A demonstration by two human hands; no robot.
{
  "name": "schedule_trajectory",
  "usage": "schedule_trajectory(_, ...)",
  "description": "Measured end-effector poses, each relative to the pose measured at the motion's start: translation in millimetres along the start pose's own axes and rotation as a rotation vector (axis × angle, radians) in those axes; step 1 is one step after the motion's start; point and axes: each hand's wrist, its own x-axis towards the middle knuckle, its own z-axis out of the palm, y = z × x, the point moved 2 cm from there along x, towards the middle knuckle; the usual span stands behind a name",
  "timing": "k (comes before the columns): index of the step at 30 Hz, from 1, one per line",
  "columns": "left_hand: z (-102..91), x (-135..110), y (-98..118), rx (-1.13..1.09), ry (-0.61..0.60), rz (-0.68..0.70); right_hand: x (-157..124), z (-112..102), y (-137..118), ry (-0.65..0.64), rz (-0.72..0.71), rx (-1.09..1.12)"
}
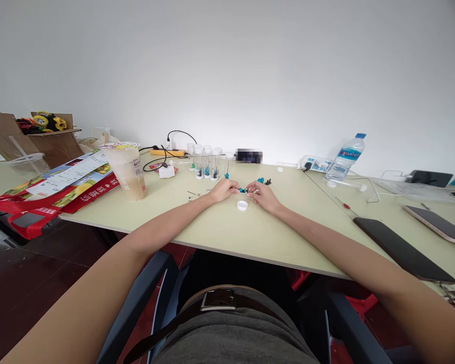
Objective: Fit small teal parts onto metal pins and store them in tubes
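Between my fingertips, over the middle of the table [212, 230], is a small blue part [243, 190], too small to name more closely. My left hand [224, 190] pinches its left end, and my right hand [264, 195] pinches the right end. Just below the hands lies a round white cap [242, 206]. Behind them, more blue pieces [261, 180] sit beside several small black pieces [268, 182]. A blue piece with a thin upright rod [227, 175] stands behind my left hand. Thin rods [193, 194] are scattered left of that hand.
Several clear tubes [199, 164] with white caps stand behind on the left. A drink cup [127, 172] and a red bag [87, 192] are further left. To the right are a tilted water bottle [347, 157], a power strip [315, 164] and a dark phone [404, 249].
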Motion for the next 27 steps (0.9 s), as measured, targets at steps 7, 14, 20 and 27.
schedule_trajectory(7,1.0,0.5,-3.2,-0.002,0.000,-0.003,-0.4,-0.2,-0.7,-0.001,0.006,-0.013)
schedule_trajectory(14,1.0,0.4,-2.5,-0.005,0.004,-0.001,-1.4,0.1,-3.0,-0.006,-0.002,0.000)
schedule_trajectory(20,1.4,0.7,-3.1,-0.008,0.001,-0.006,-1.2,-0.3,-2.7,-0.011,-0.006,0.010)
schedule_trajectory(27,1.3,0.5,-2.8,-0.013,0.004,0.004,-0.8,0.0,-2.0,-0.011,-0.007,0.004)
